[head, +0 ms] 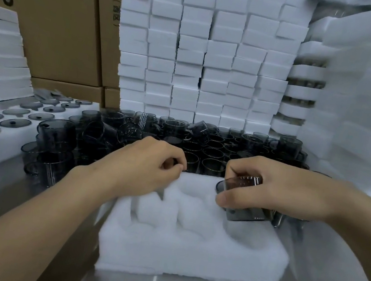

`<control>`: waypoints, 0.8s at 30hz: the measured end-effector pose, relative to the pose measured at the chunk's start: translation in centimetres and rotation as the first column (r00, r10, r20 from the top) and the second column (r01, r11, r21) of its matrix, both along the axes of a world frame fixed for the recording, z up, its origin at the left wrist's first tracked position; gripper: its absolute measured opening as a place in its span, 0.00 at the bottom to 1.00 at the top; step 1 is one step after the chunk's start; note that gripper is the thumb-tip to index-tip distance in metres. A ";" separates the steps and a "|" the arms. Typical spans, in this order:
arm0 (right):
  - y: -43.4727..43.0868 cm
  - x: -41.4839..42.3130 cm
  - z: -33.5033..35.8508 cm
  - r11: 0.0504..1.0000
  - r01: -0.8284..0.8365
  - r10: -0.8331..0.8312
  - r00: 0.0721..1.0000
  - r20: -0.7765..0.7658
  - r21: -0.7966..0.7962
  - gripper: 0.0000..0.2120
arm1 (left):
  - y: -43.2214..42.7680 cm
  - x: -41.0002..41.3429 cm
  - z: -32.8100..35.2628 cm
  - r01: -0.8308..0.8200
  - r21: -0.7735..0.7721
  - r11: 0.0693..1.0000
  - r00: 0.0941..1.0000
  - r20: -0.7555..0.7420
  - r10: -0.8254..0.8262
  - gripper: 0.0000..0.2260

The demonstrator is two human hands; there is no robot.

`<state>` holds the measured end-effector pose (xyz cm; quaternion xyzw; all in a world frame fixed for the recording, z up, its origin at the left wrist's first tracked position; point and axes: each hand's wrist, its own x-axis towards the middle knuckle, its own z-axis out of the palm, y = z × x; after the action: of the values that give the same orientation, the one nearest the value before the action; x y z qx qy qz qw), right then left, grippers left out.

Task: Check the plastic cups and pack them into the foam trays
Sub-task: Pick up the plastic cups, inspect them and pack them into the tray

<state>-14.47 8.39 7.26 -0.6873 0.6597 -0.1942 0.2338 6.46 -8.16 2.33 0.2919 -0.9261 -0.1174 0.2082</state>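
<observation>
A white foam tray (190, 259) with round pockets lies on the metal table right in front of me. My right hand (275, 190) grips a smoky grey plastic cup (244, 215), tilted on its side over the tray's far right corner. My left hand (142, 165) rests at the tray's far left edge with its fingers curled; whether it pinches the foam edge I cannot tell. Behind the tray stands a crowd of several more grey cups (212, 144), most upright, some tipped over.
Tall stacks of white foam blocks (192, 52) wall off the back, with more foam (363, 106) on the right. At the left lies a foam tray of grey lids (1, 122), with cardboard boxes (59, 25) behind it. Loose cups (54, 142) crowd the left.
</observation>
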 end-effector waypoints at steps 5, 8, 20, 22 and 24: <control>1.2 0.8 0.6 0.984 0.101 -0.064 0.968 -0.242 0.145 0.33 | 0.0 -0.1 -0.1 0.008 -0.004 1.000 1.000 0.009 -0.008 0.08; 1.9 1.3 0.8 0.979 0.143 -0.097 0.952 -0.292 0.144 0.39 | 0.1 -0.2 -0.1 0.011 -0.005 1.000 1.000 0.022 -0.011 0.09; 1.9 0.5 1.4 0.987 0.079 -0.048 0.977 -0.209 0.143 0.34 | 0.5 -0.2 0.1 -0.002 -0.009 1.000 1.000 0.027 0.003 0.10; 2.0 0.4 1.5 0.981 0.091 -0.052 0.974 -0.221 0.169 0.35 | 0.5 -0.2 0.0 -0.004 -0.012 1.000 0.999 0.032 0.004 0.10; 2.0 0.3 1.5 0.981 0.107 -0.061 0.963 -0.262 0.165 0.37 | 0.4 -0.2 0.0 -0.006 -0.014 1.000 0.999 0.039 0.006 0.10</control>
<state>-14.13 10.43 8.72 -0.6543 0.7277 -0.0545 0.1986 6.24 -7.73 2.34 0.2954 -0.9300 -0.1044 0.1923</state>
